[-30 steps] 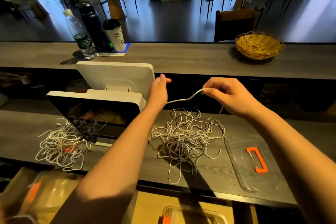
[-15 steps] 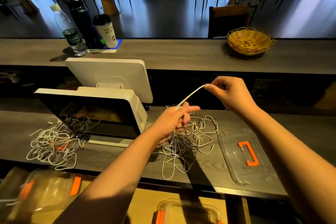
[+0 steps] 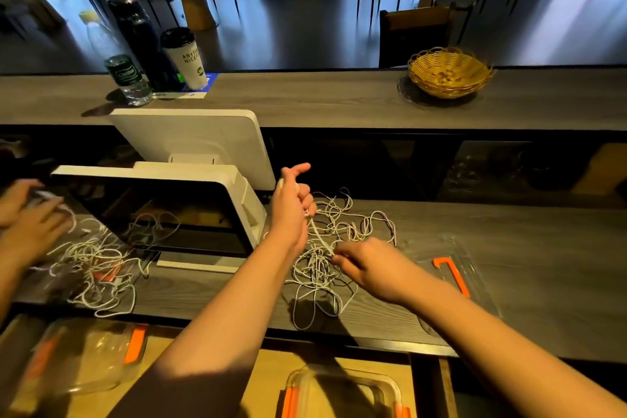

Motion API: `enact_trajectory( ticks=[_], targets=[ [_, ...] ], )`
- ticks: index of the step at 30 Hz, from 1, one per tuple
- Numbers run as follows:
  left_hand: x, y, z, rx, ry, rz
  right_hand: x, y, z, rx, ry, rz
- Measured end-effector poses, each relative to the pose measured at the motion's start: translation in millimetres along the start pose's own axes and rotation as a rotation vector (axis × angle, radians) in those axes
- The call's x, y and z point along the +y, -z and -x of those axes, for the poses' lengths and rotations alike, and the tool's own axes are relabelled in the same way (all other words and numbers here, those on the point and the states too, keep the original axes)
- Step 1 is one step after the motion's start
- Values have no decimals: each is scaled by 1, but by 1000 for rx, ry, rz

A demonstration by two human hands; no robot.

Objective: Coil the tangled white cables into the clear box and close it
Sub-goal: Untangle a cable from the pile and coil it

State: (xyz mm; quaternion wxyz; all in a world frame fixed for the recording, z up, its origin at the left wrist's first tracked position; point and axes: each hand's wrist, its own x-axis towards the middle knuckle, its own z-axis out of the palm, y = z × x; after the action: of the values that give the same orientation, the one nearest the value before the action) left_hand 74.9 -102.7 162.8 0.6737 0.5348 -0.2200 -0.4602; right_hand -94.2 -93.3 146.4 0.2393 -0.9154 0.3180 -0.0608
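Left hand (image 3: 291, 210) raised above the grey wood-grain counter (image 3: 529, 282), just right of the white point-of-sale terminal with dark screen (image 3: 163, 207); grip curled round a thin white cable (image 3: 317, 234), index finger and thumb sticking upward; cable running taut from that fist down and rightward to the right hand (image 3: 364, 265); right hand low, knuckles up, fingertips pinching the same cable where it meets the tangled heap of thin white cables (image 3: 325, 268), so narrow grip there; heap lying loose on the counter between both forearms, loops spreading toward the near edge and toward the back.

Clear plastic lid with orange clip (image 3: 451, 276) flat on the counter just right of the heap, partly behind the right forearm; clear plastic box with orange clips (image 3: 342, 390) on the lower yellowish shelf (image 3: 268, 373) below the counter edge, open, no cable visible inside it.

Further left, second tangle of white cables (image 3: 98, 265) on the counter before the terminal; another person's hands (image 3: 23, 214), blurred, touching its far side; second clear box with orange clip (image 3: 88, 356) on the lower level at left.

On the raised back ledge (image 3: 305, 98): woven yellow basket (image 3: 449, 71) at right; clear water bottle (image 3: 127, 78), dark flask (image 3: 142, 44) and white paper cup with black lid (image 3: 185, 58) grouped at left.
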Motion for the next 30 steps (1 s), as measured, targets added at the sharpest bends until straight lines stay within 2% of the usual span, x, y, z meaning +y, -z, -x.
enact_trajectory(
  ticks=[2, 4, 7, 9, 11, 13, 16, 20, 22, 24, 26, 27, 30],
  targets=[
    [-11, -3, 7, -79, -84, -374, -9, 12, 2, 20, 75, -35],
    [-19, -7, 18, -227, -42, -586, -12, 27, -1, 96, 129, -56],
    [-21, -9, 35, -387, 225, -571, -1, 44, -12, 214, 104, -8],
    [-17, -8, 39, -523, 328, -526, 12, 53, -19, 302, 53, 41],
    [-11, -6, 42, -679, 268, -671, 24, 60, -24, 371, -21, 16],
    [-5, -3, 41, -711, 210, -773, 33, 65, -27, 373, -79, -47],
    [1, -1, 35, -595, 142, -662, 38, 60, -29, 329, -59, -273],
    [-1, -3, 29, -343, 4, -440, 38, 42, -30, 328, -105, -396],
    [-4, -8, 29, -296, 34, -172, 36, 30, -31, 300, -129, -465],
    [0, -16, 25, -222, 100, 204, 35, 18, -33, 268, -169, -532],
    [9, -19, 17, -124, 136, 472, 35, 8, -33, 241, -200, -536],
    [12, -18, 11, -73, 139, 532, 35, 5, -31, 232, -197, -501],
    [12, -17, -1, 30, 81, 519, 32, -3, -28, 182, -133, -320]
  ],
)
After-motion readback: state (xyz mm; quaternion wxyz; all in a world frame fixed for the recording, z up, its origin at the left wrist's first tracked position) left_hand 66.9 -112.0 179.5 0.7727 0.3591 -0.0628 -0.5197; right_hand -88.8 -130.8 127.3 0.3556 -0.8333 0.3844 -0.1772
